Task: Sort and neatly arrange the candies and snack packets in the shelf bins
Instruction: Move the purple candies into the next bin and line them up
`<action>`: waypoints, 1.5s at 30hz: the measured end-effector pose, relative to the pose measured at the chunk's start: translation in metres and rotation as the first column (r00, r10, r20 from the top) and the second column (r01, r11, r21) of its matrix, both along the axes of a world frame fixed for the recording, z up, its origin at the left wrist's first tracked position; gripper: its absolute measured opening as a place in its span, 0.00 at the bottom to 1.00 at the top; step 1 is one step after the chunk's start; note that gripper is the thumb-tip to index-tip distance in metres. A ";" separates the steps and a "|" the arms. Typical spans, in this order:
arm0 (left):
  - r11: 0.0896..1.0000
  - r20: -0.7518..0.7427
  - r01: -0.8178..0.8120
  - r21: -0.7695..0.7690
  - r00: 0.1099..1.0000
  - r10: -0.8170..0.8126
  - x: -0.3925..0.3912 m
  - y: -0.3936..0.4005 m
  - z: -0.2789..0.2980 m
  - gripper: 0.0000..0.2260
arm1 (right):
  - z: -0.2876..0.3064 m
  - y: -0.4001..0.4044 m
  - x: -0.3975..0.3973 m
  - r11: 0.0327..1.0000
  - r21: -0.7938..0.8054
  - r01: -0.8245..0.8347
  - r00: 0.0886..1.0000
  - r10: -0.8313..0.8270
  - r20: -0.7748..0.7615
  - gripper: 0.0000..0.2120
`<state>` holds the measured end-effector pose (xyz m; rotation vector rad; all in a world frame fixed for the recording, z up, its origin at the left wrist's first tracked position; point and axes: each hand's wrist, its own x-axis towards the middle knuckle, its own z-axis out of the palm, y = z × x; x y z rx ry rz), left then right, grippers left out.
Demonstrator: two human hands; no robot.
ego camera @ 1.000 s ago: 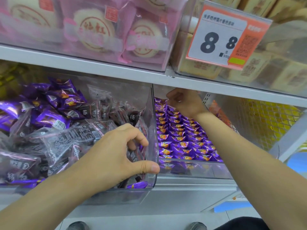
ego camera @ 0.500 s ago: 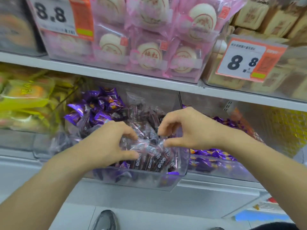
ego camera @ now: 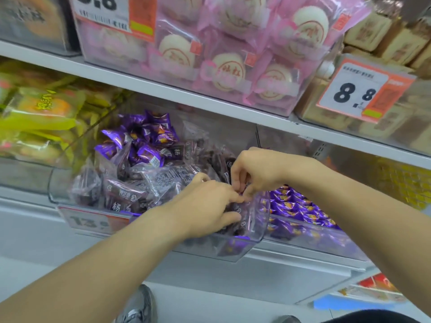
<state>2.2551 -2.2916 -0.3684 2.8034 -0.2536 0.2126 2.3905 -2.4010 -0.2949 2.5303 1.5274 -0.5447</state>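
Both hands are in the clear bin [ego camera: 254, 231] that holds the dark see-through snack packets [ego camera: 126, 194]. The left hand [ego camera: 205, 210] lies low at the front right corner of this bin. Its fingers are curled down into the packets there, and it seems to hold one, but the packet under it is mostly hidden. The right hand [ego camera: 254, 171] is just behind the left hand, a bit deeper in the bin. Its fingertips pinch something small right where the two hands meet. I cannot tell if it is a packet edge.

Some shiny purple candies [ego camera: 144, 138] sit in a heap at the back of the bin, mixed with the dark packets. They look the same as the purple candies in the next bin [ego camera: 300, 210], just to the right. I think these strays must go there. They lie behind and left of both hands, so the left hand looks nearer to them.
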 end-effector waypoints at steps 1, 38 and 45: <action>1.000 -0.026 0.011 0.020 1.000 -0.010 0.001 0.004 0.000 0.15 | -0.001 0.001 0.001 1.000 -0.003 -0.004 1.000 0.004 -0.021 0.09; 0.906 0.090 -0.072 -0.417 0.989 0.119 -0.022 0.015 0.002 0.14 | 0.027 -0.016 -0.011 0.996 0.028 -0.086 0.996 0.084 0.036 0.07; 0.603 0.012 -0.075 -0.794 0.990 0.138 -0.031 0.008 0.020 0.13 | 0.031 -0.023 -0.029 0.966 0.224 0.131 0.933 -0.044 -0.356 0.11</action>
